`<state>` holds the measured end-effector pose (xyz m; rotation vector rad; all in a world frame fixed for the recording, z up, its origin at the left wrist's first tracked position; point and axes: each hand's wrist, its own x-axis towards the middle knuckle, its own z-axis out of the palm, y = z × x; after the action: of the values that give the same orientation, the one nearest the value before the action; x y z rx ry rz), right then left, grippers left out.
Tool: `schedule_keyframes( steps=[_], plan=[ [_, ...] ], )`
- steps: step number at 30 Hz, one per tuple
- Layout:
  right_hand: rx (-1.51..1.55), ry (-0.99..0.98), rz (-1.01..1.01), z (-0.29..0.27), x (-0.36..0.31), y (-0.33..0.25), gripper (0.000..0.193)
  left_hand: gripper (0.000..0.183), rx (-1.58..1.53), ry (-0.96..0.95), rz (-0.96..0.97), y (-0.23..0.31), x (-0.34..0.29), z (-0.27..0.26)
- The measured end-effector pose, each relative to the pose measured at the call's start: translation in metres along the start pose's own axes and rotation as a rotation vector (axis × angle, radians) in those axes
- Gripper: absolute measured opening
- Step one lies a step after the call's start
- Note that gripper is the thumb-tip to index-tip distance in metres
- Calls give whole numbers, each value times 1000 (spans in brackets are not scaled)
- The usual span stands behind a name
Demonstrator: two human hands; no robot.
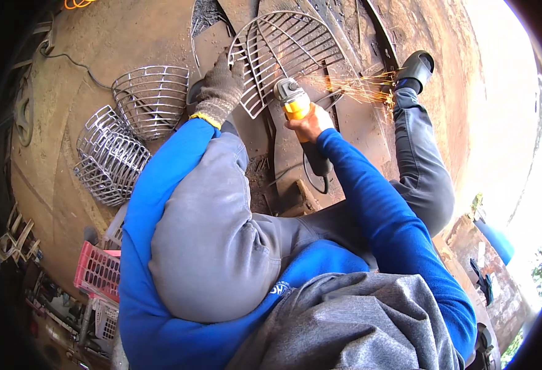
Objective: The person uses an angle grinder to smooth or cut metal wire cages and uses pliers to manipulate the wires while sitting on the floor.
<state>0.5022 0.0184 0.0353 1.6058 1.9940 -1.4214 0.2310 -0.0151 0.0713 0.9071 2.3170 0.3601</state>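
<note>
My left hand (220, 86), in a grey-brown knit glove with a yellow cuff, is closed on the left edge of a curved metal grate (283, 46) made of parallel bars. My bare right hand (311, 123) wraps round the body of a yellow and black angle grinder (295, 106). The grinder's head is against or very near the grate's lower bars; its disc is hidden, so exact contact cannot be told. Orange sparks (351, 86) spray from there to the right, toward my shoe (416, 69).
Left of my knee stand a barred metal basket (152, 102) and a pile of similar baskets (111, 157). Flat metal plates (363, 123) lie under the work. The grinder's cord (320, 185) loops below it. A pink plastic crate (98, 271) sits at lower left.
</note>
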Motion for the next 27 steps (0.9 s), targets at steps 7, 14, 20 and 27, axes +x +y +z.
schedule_keyframes(
  steps=[7, 14, 20, 27],
  plan=[
    [6, -88, -43, 0, -3, -20, 68, 50, -81, 177, 247, -21, 0, 12],
    [-19, -61, 13, 3, 3, -12, 69, 51, -110, 70, 238, -3, -14, 7],
    [52, -171, 4, -6, -3, -33, 72, 51, -134, 114, 337, -10, -18, 4],
    [-113, 49, 44, 0, -18, -40, 69, 49, -143, 114, 380, -17, -14, 9]
  ],
)
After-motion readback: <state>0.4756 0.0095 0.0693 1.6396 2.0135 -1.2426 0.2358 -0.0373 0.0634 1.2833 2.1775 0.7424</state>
